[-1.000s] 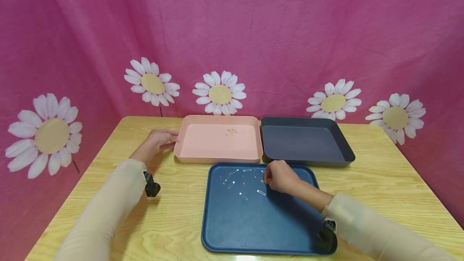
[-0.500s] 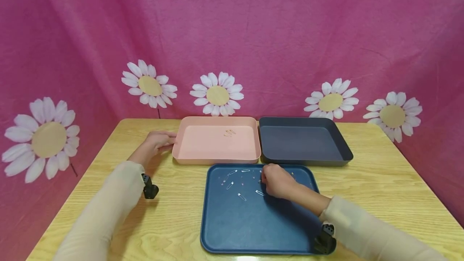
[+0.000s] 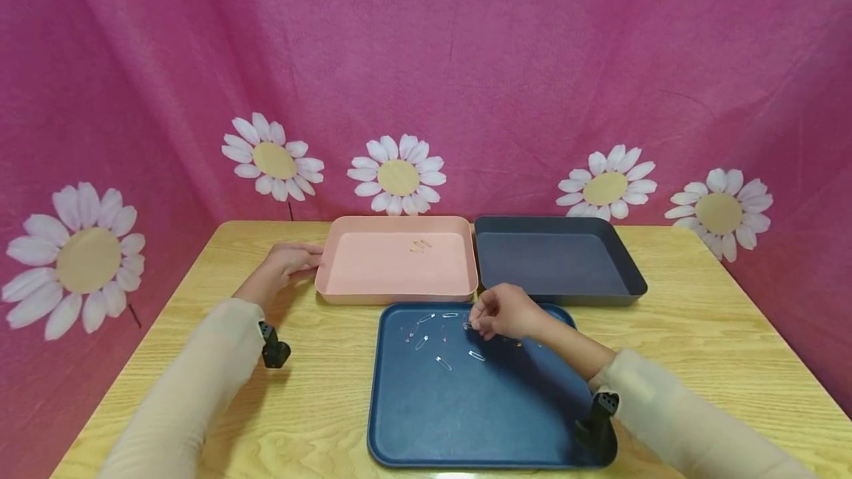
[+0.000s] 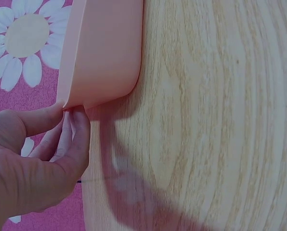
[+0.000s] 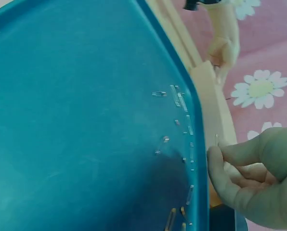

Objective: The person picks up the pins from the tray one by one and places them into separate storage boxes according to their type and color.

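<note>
My right hand (image 3: 507, 313) is over the far edge of the blue tray (image 3: 459, 420). Between thumb and index fingertip it pinches a small safety pin (image 5: 216, 139), its loop poking up past the fingers in the right wrist view. On the blue tray lie several silver safety pins (image 3: 476, 355), gold ones (image 5: 170, 220) and tiny pinkish pieces (image 3: 444, 339). My left hand (image 4: 42, 154) holds the pink tray (image 4: 105, 62) at its left end, thumb at the rim and fingers against the outer wall. Several gold safety pins (image 3: 419, 245) lie inside that pink tray.
A dark grey tray (image 3: 555, 265) stands at the back, right beside the pink one, both just beyond the blue tray. All rest on a wooden table (image 3: 319, 398). A pink curtain (image 3: 426, 58) with daisies hangs behind the table's far edge.
The right hand has come up from the blue tray and turned, so its pinching fingertips now show, a little farther left. The left hand stays at the pink tray.
</note>
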Demonstrator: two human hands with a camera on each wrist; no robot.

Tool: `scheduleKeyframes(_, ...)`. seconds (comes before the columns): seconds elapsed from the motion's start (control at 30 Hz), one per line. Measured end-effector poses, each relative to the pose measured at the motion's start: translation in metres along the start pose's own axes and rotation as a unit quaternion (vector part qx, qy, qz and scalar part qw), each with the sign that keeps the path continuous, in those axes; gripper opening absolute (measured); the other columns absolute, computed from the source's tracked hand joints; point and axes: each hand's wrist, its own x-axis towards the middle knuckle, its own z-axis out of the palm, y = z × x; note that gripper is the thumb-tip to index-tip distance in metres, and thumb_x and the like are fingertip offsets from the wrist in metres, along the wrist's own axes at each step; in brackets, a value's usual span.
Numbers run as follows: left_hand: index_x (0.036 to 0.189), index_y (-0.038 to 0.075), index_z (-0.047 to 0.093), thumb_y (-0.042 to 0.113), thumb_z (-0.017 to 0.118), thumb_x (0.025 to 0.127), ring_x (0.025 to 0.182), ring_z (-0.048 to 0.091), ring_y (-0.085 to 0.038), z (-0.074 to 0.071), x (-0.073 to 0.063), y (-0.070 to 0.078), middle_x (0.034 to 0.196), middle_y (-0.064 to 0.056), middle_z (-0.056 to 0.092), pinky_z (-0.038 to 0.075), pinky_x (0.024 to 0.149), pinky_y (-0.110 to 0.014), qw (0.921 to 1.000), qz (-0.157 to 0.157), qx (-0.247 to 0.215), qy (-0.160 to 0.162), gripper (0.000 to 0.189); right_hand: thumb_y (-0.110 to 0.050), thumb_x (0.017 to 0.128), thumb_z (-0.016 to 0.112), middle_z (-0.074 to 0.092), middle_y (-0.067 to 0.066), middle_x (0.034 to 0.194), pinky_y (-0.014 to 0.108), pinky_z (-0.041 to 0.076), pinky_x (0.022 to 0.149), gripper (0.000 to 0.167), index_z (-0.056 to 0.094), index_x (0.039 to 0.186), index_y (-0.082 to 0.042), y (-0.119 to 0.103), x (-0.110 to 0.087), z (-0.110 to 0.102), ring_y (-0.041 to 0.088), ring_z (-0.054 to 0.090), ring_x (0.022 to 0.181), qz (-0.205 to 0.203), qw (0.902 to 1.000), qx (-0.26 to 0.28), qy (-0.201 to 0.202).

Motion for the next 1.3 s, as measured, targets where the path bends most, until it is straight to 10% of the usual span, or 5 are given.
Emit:
scheduleKeyframes(0.33,0.139,-0.002,0.047,0.006,0.054,0.096,0.095,0.06,-0.01,0.0,-0.001,-0.001,0.146,-0.022,0.045,0.045,0.108,-0.037,0.9999,-0.015,0.004,0.007,0.044,0.009,0.083,0.065,0.072,0.013,0.081,0.046,0.059,0.082,0.02,0.066,0.101,0.017,-0.013,0.026,-0.016,0.009,0.066,0.063,0.054,0.9829,0.174,-0.024)
scheduleKeyframes(1.3,0.139,0.002,0.049,0.006,0.055,0.096,0.106,0.058,-0.015,-0.002,0.003,-0.001,0.146,-0.018,0.047,0.046,0.107,-0.035,0.9993,-0.031,-0.008,0.019,0.044,0.002,0.081,0.07,0.074,0.009,0.078,0.039,0.059,0.084,0.019,0.072,0.099,0.007,-0.04,0.134,-0.046,0.022,0.073,0.078,0.13,0.9915,0.007,0.007)
